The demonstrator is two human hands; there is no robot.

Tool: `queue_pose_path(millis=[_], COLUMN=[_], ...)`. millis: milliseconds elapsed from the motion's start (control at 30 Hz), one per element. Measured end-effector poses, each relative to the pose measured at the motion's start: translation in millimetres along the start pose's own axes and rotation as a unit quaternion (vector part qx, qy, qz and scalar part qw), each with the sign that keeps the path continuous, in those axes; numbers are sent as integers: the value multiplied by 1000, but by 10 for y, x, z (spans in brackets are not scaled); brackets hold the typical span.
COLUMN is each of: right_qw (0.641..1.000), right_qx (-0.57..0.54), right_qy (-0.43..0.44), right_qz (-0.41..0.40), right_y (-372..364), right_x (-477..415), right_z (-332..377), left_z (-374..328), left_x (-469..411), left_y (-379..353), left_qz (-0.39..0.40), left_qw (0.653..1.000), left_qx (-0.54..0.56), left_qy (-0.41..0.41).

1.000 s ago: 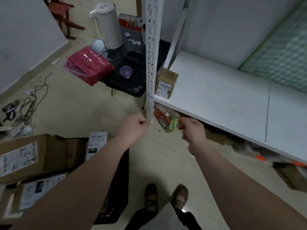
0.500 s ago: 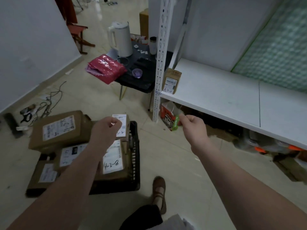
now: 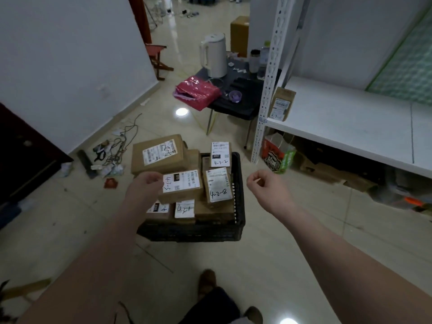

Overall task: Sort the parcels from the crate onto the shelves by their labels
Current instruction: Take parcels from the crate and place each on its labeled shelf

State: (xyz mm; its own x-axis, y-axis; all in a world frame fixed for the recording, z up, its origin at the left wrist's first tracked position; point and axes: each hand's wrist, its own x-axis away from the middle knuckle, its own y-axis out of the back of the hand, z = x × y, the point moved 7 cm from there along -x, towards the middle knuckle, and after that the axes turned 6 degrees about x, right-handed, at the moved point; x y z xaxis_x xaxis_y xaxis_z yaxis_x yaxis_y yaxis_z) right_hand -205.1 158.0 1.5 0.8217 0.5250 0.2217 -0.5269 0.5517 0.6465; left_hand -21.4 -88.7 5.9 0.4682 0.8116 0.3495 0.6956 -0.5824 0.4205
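A black crate (image 3: 191,232) on the floor holds several brown parcels with white labels. My left hand (image 3: 142,190) reaches over its left side, thumb and curled fingers closed on the left edge of the parcel marked 4-3-5 (image 3: 184,187). Beside it lie a parcel marked 4-2-8 (image 3: 218,185), one marked 4-3-2 (image 3: 219,154) and a larger box (image 3: 159,153). My right hand (image 3: 266,185) hangs to the right of the crate, loosely curled and holding nothing. One small parcel (image 3: 280,104) stands at the left end of the white shelf (image 3: 350,120).
The shelf's white upright post (image 3: 266,90) rises just right of the crate. Behind it a low black table (image 3: 236,106) carries a white kettle (image 3: 214,56) and a pink bag (image 3: 197,92). Cables and scraps (image 3: 112,150) litter the floor at left. Bags and cardboard lie under the shelf.
My view has swung from the shelf down to the crate. My left hand has come from the shelf post onto the 4-3-5 parcel; my right hand has drifted beside the crate.
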Motion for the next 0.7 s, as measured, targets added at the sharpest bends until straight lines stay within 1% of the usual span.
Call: queue_pose_path(millis=[67,167,267,367,433,567,700], right_qw=[999,991,985,987,990,994,990], right_qx=[37,121,152,146,127,76,62], right_qy=[16,38,44,32,3,-57,-118], right_qz=[20,45,62,66,66,62,40], right_y=[-203,-525,-869,-1274,-1551,-2058,-2284], right_x=[-18,-98,-258,-494,-649,-889,-1033], right_z=[154,430,768,1081,1247,1481,1498], left_z=[78,230,405,527,564,668,734], left_x=[-36,-158,-392,-742,-1016,-1582,-2060], left_y=[147,396,680,936,1099,1429,1572], left_qz=[10,29,36,50,69,102,125], left_qw=[1000,999,997,995,994,993,989], left_qx=[14,22,53,58,53,-11,-46], left_qy=[17,31,49,62,66,60,68])
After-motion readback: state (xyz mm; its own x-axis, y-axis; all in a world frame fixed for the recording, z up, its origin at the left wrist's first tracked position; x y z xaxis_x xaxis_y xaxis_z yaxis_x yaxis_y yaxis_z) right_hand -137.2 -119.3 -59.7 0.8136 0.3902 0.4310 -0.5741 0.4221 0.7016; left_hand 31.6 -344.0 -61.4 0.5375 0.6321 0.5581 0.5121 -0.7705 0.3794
